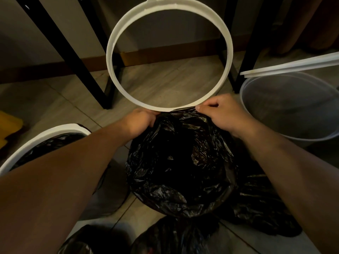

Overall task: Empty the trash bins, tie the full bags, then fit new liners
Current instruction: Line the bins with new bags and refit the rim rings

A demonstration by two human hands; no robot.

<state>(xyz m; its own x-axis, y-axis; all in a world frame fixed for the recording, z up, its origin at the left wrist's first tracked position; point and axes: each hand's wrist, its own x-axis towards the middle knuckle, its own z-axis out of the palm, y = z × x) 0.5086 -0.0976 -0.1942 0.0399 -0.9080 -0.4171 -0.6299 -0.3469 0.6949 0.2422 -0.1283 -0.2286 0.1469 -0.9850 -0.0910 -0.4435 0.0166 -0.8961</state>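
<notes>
The white ring (109,52) is held tilted up, its opening facing the camera. Its far edge is cut off by the top of the frame and its near edge is low at the hands. The black liner (179,162) sits centre frame directly below the ring, its wide mouth open upward toward the viewer. Whether a bin stands under it cannot be told.

The left hand (141,121) has fingers curled over the liner's far hem where it meets the ring. The right hand (225,114) pinches the same hem between thumb and forefinger, just beside the ring's edge.

Room for moving:
- Beyond the ring lies open tiled floor (165,85), bounded by black table legs (60,43) on both sides.
- To the left, a lined bin (42,134) with a white rim lies just beside the left forearm.
- To the right, a clear bin (293,110) stands near the right hand, with a second white ring (293,66) lying above it.
- Crumpled black bags (260,208) crowd the near floor.
</notes>
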